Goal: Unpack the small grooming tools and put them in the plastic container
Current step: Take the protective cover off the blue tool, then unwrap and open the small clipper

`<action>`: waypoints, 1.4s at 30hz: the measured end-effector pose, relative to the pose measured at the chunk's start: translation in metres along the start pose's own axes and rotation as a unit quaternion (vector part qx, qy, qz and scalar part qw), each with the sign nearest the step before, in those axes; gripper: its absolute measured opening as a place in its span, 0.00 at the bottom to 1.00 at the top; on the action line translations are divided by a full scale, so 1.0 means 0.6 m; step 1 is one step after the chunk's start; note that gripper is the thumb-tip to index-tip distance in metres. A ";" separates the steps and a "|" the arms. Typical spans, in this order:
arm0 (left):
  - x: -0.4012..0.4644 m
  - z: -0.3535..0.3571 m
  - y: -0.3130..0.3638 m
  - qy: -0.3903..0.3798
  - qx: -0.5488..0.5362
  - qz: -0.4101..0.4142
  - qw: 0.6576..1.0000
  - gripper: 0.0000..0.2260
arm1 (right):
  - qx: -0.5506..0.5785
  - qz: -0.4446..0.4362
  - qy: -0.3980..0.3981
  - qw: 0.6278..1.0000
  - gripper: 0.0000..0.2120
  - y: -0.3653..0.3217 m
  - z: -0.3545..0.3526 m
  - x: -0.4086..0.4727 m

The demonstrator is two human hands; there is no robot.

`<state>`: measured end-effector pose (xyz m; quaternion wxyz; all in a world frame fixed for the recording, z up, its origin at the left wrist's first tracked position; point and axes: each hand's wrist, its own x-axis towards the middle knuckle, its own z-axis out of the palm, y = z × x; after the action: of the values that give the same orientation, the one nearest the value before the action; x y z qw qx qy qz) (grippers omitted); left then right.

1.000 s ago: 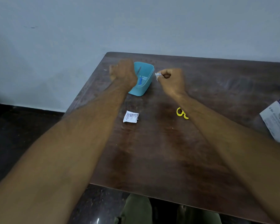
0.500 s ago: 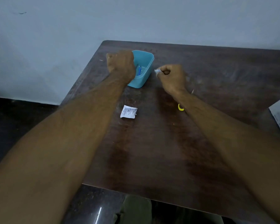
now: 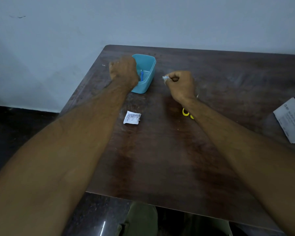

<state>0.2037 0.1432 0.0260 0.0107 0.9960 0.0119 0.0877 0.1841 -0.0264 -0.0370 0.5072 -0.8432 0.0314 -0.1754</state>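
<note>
Teal container (image 3: 150, 72) — blue tool (image 3: 141, 76) inside; left hand (image 3: 123, 72) fisted, right hand (image 3: 181, 85) pinching wrapper (image 3: 165, 78).

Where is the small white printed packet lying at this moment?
In the head view, the white packet lies flat on the table, between the two forearms, nearer than the blue container and left of the yellow scissors.
</note>
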 end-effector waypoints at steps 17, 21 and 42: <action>-0.009 0.015 -0.002 -0.011 -0.139 -0.053 0.989 0.15 | 0.015 0.000 0.007 1.000 0.03 0.006 -0.027 -0.010; -0.009 0.015 -0.007 -0.024 -0.126 -0.049 0.991 0.21 | 0.021 0.001 0.005 1.000 0.03 0.004 -0.029 -0.019; -0.111 -0.026 0.083 0.125 -0.215 0.070 0.966 0.12 | 0.026 0.015 0.036 0.999 0.03 -0.012 -0.103 -0.040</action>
<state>0.1365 0.0922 0.0309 0.2166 0.9497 -0.0758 0.2130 0.1402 -0.0699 -0.0110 0.5300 -0.8223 0.0578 -0.1989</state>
